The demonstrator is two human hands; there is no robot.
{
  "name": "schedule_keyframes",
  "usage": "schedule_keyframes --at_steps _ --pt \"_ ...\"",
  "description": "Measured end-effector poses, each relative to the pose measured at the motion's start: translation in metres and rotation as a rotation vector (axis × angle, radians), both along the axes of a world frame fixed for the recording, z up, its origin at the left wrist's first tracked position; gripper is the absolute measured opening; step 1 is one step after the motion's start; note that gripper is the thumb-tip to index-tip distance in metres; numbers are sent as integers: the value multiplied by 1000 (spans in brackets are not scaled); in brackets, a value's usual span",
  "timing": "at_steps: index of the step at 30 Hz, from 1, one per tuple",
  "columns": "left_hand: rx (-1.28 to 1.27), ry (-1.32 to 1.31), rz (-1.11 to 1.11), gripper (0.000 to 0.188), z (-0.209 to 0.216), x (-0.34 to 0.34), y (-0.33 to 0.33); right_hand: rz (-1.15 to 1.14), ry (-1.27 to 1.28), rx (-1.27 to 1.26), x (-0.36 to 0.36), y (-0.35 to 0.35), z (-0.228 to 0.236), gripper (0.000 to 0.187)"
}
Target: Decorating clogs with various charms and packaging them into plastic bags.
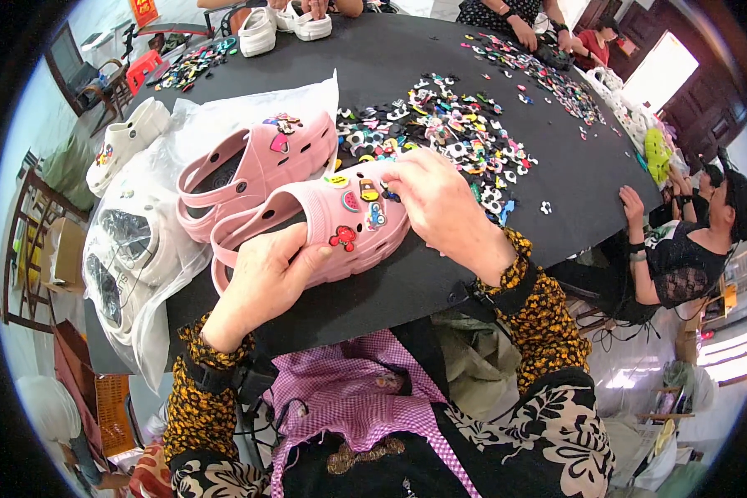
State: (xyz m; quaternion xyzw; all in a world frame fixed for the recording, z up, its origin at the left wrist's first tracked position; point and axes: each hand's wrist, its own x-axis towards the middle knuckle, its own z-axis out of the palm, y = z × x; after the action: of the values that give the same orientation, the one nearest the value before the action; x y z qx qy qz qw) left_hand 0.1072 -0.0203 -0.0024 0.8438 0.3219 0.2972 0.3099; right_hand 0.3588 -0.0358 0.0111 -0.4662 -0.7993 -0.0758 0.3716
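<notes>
My left hand [261, 282] grips a pink clog [340, 224] by its side, near the heel, and holds it on the black table [373, 58]. Several small coloured charms are set in the clog's top. My right hand [436, 203] rests over the toe, fingertips pinching at a charm on the upper. A second pink clog [253, 166] with charms lies just behind, on clear plastic. A heap of loose charms [440, 124] is spread on the table beyond my right hand.
White clogs in plastic bags [129, 249] lie at the left edge, another white clog [124, 141] behind them. Other people sit at the far side and the right [689, 241]. More charms [539, 70] and white clogs [282, 25] lie far across.
</notes>
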Motion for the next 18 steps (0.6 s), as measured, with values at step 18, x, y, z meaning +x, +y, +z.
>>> schedule_keyframes --at_steps 18 --pt "29 37 21 21 -5 -1 1 9 -21 54 -7 -25 -10 23"
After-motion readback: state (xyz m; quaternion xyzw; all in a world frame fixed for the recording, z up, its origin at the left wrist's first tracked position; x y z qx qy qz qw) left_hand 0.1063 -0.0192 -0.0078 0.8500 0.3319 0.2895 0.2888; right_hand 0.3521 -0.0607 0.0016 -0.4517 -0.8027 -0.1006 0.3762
